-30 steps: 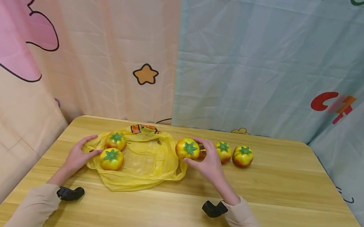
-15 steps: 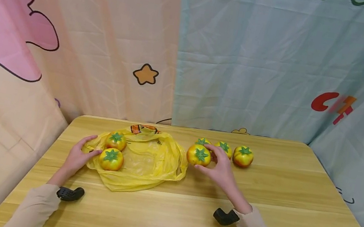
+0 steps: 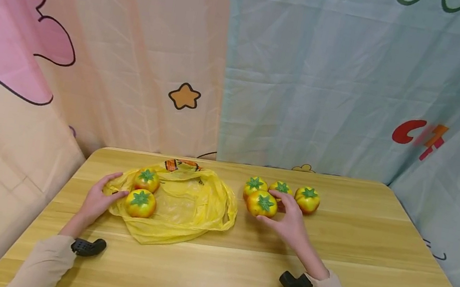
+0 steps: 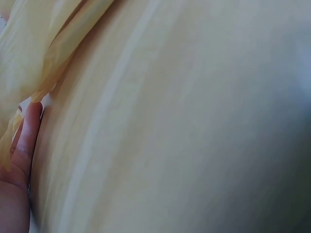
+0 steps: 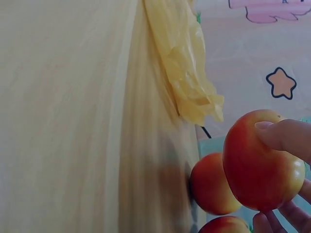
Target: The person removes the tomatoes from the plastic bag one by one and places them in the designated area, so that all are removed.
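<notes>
A yellow plastic bag (image 3: 178,236) lies spread on the left of the table, its mouth loose. Two yellow-red tomatoes with green star-shaped tops, a rear tomato (image 3: 147,180) and a front tomato (image 3: 140,203), sit at its left side. My left hand (image 3: 96,200) holds the bag's left edge between thumb and fingers; the left wrist view shows a digit (image 4: 30,127) against the thin plastic. Right of the bag, my right hand (image 3: 293,225) grips another tomato (image 3: 261,203) between thumb and fingers. In the right wrist view this tomato (image 5: 257,165) appears raised, its underside facing the camera.
Behind the held tomato stands a row: a left tomato (image 3: 254,184), a partly hidden middle tomato (image 3: 281,187) and a right tomato (image 3: 307,200). The wooden table (image 3: 198,280) ends at a printed curtain (image 3: 301,99) behind.
My right hand has moved rightward and slightly toward me with its tomato, from beside the bag's right edge to in front of the row. My left hand stays at the bag.
</notes>
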Motion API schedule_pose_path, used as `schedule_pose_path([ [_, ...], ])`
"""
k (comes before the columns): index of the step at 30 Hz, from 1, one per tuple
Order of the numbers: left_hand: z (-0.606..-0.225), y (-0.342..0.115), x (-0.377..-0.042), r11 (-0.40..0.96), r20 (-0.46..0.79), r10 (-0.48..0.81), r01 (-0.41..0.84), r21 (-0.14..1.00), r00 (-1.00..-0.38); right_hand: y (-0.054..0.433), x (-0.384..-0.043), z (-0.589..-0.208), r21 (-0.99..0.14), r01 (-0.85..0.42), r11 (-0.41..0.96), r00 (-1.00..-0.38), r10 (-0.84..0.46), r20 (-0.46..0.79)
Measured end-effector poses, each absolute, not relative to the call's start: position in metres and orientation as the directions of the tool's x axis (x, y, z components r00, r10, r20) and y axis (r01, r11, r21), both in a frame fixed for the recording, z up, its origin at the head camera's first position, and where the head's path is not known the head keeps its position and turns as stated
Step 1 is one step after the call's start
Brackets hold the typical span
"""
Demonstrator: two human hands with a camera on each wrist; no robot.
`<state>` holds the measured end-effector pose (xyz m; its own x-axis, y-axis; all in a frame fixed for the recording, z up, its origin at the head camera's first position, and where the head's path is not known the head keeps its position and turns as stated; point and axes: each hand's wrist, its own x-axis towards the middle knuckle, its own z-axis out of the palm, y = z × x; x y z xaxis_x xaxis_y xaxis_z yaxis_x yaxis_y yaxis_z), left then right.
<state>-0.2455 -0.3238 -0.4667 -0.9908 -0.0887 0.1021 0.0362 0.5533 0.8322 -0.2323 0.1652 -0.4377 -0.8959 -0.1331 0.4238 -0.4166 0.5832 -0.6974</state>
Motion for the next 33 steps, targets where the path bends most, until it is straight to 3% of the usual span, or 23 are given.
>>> schedule_pose_path([
  [16, -0.464, -0.326, -0.244, 0.564, 0.1, -0.092, 0.031, 0.825, -0.991, 0.166, -0.231, -0.449, -0.695, -0.411, 0.591, -0.91, -0.219, 0.352],
  [33, -0.468, -0.324, -0.246, 0.557, 0.098, -0.08, 0.037, 0.83, -0.992, 0.157, -0.237, -0.462, -0.72, -0.367, 0.588, -0.93, -0.225, 0.29],
])
